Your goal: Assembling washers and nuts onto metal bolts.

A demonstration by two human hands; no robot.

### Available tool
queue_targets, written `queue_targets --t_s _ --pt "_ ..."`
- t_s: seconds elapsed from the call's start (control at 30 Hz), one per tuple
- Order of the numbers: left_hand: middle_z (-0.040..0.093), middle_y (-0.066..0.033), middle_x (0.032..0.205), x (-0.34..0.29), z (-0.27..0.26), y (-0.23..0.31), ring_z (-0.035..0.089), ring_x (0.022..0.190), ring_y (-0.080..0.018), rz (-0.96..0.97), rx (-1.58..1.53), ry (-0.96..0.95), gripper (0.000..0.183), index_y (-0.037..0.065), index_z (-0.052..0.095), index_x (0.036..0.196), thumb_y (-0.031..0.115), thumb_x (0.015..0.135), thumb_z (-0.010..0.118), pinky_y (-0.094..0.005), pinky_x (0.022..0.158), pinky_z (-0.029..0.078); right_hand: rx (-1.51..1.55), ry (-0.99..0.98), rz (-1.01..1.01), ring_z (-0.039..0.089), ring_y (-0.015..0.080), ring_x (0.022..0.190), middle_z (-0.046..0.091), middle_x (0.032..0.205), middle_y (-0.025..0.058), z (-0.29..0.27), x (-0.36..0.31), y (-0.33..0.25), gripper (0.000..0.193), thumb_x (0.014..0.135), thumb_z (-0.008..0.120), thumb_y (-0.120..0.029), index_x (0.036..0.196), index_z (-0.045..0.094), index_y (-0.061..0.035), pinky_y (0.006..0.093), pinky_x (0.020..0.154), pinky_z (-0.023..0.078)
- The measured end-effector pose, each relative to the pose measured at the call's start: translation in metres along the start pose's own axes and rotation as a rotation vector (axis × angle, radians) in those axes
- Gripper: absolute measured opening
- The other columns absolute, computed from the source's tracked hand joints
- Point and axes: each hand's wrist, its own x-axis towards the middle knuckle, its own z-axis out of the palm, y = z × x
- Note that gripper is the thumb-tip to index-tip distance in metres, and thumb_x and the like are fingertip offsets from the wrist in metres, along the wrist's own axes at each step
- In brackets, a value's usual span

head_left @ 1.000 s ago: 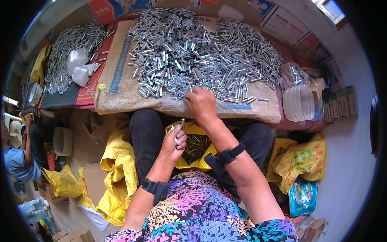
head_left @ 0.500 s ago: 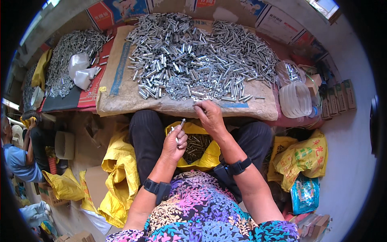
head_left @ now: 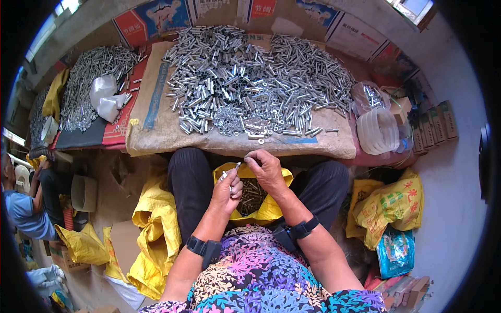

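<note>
My left hand (head_left: 228, 189) is closed around metal bolts, and the end of one bolt (head_left: 238, 166) sticks up past the thumb. Close by that end, my right hand (head_left: 266, 169) has thumb and forefinger pinched together; whatever is between them is too small to make out. Below both hands, between my knees, a yellow sack (head_left: 271, 209) lies open with many brass-coloured bolts (head_left: 251, 197) inside. In front, a large heap of silver metal sleeves (head_left: 219, 68) covers the table. Small washers (head_left: 227, 119) are gathered at the heap's near edge.
Clear plastic tubs (head_left: 377, 130) stand at the table's right end. Another metal heap (head_left: 96, 73) lies to the left, with a white plastic bag (head_left: 104, 96). Yellow sacks (head_left: 156, 224) rest on the floor beside me. A person in blue (head_left: 26, 211) sits at far left.
My right hand has come back from the washers at the table's near edge to the bolt end in my left hand. The left hand has stayed nearly in place, still gripping.
</note>
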Motion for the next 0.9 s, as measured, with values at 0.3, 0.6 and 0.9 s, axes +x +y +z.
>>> queue_targets --t_s 0.3,0.6,0.9 --pt "0.036 0.0066 0.058 -0.004 0.001 -0.002 0.035 0.043 -0.0032 -0.027 0.082 -0.008 0.011 0.014 0.050 0.085 0.020 0.094 0.052 -0.0169 0.034 0.026 0.034 -0.103 -0.018 0.061 0.0228 0.070 0.061 0.078 0.0111 0.000 -0.006 -0.008 0.007 0.079 0.061 -0.005 0.085 0.062 -0.0006 0.0300 0.064 0.047" --pt "0.035 0.0061 0.057 -0.001 0.004 -0.006 0.034 0.042 -0.0041 -0.067 0.137 -0.002 0.007 0.013 0.050 0.090 0.019 0.093 0.053 -0.0174 0.035 0.025 -0.047 -0.015 -0.102 0.057 0.0281 0.070 0.055 0.074 0.0120 -0.002 -0.017 -0.006 0.007 0.077 0.064 -0.006 0.080 0.060 -0.0007 0.0342 0.062 0.046" --pt "0.035 0.0061 0.057 0.002 0.003 -0.003 0.033 0.043 -0.0045 -0.076 0.090 0.002 0.005 0.013 0.051 0.091 0.018 0.093 0.052 -0.0183 0.035 0.024 -0.560 0.159 -0.233 0.055 0.0291 0.077 0.054 0.077 0.0088 -0.061 0.033 0.017 0.013 0.075 0.068 -0.014 0.086 0.065 -0.0093 0.0384 0.066 0.045"
